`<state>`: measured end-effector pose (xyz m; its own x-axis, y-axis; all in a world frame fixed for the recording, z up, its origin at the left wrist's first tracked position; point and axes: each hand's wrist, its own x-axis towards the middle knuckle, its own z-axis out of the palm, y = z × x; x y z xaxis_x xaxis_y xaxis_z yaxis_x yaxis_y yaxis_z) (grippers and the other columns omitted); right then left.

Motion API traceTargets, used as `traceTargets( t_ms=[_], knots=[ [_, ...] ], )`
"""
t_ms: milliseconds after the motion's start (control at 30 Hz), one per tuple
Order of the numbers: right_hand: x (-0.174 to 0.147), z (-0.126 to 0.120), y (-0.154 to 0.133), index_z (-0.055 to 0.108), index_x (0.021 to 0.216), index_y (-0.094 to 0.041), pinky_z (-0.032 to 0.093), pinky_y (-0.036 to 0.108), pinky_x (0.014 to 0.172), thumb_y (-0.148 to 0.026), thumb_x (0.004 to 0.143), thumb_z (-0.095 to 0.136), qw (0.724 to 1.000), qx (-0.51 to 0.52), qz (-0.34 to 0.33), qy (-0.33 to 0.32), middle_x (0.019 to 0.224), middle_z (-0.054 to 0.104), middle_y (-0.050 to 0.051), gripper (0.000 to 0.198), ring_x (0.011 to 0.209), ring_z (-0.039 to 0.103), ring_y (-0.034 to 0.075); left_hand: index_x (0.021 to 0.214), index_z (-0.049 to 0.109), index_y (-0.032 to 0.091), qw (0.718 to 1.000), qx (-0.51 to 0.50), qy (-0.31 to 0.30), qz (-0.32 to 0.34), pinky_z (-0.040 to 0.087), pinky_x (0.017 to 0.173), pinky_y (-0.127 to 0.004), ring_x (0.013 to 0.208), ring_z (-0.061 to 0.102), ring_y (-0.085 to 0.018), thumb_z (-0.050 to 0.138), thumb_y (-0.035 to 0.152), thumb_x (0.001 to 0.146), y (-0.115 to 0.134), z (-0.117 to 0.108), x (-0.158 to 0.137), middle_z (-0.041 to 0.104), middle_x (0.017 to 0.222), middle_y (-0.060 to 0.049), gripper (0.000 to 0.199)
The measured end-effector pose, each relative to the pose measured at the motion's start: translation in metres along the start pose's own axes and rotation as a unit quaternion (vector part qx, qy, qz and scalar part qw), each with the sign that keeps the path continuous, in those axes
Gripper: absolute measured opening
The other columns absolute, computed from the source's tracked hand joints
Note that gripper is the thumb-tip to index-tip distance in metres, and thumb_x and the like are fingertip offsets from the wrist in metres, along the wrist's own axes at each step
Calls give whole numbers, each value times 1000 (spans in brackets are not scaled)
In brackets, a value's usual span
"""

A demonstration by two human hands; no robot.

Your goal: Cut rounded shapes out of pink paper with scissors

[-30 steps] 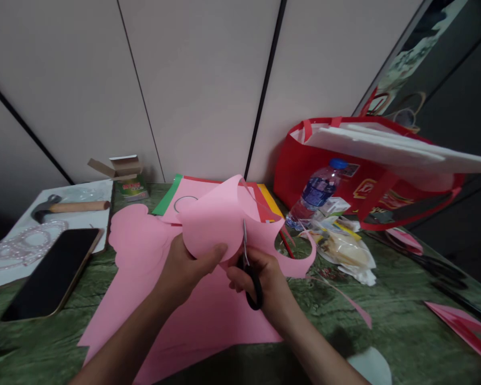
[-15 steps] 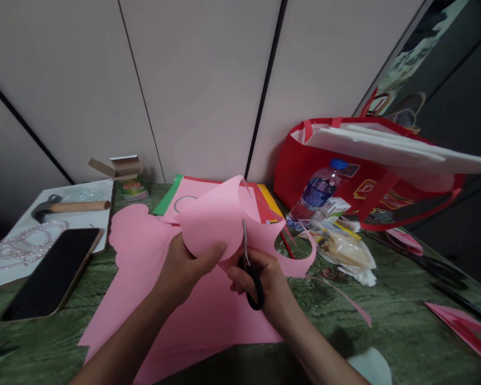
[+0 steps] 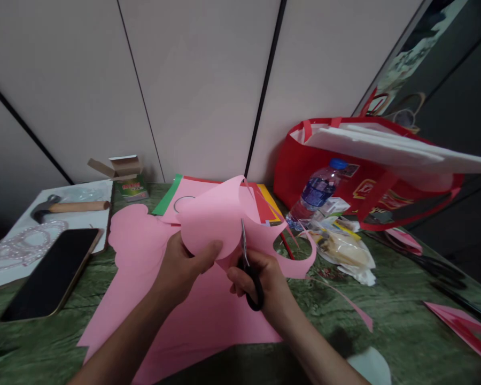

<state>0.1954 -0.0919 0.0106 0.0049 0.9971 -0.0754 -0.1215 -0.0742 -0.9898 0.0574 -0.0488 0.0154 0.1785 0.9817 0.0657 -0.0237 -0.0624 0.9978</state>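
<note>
My left hand [image 3: 186, 264] grips a curled piece of pink paper [image 3: 212, 214], its thumb lying on top and the other fingers hidden beneath. My right hand [image 3: 260, 278] is closed round the black handle of a pair of scissors [image 3: 254, 289], with the blades pointing up against the right edge of the paper. A cut strip of the same paper [image 3: 300, 264] curves off to the right of the blades. Under both hands lie larger pink sheets [image 3: 212, 321] with scalloped outlines at the left.
A phone [image 3: 52, 275], a hammer [image 3: 80, 206] and a beaded string [image 3: 24, 246] lie left. Behind are a small open box [image 3: 132, 184] and coloured sheets [image 3: 166, 198]. A water bottle [image 3: 316, 190], plastic packets [image 3: 344, 246] and a red bag [image 3: 296, 155] stand or lie right.
My left hand and the pink paper have shifted very slightly left. The scissors stay at the paper's edge, their blades tilted a little more to the left.
</note>
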Motion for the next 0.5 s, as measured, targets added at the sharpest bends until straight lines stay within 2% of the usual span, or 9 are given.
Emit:
traceTargets(
  t_ms=[333, 500],
  knots=[
    [-1, -2, 5, 52, 59, -19, 35, 24, 39, -37, 62, 68, 1000, 12, -16, -16, 42, 47, -6, 24, 38, 44, 9, 54, 49, 16, 1000, -7, -3, 9, 34, 41, -21, 43, 39, -7, 66, 32, 70, -1, -1, 1, 43, 45, 6, 28],
    [-2, 2, 7, 53, 58, -19, 38, 24, 40, -39, 62, 69, 998, 36, -30, -29, 45, 49, -6, 26, 41, 46, 9, 49, 51, 16, 998, 39, -43, 34, 37, 40, -21, 40, 46, -9, 55, 34, 79, 9, 6, 0, 50, 43, 3, 35]
  ],
)
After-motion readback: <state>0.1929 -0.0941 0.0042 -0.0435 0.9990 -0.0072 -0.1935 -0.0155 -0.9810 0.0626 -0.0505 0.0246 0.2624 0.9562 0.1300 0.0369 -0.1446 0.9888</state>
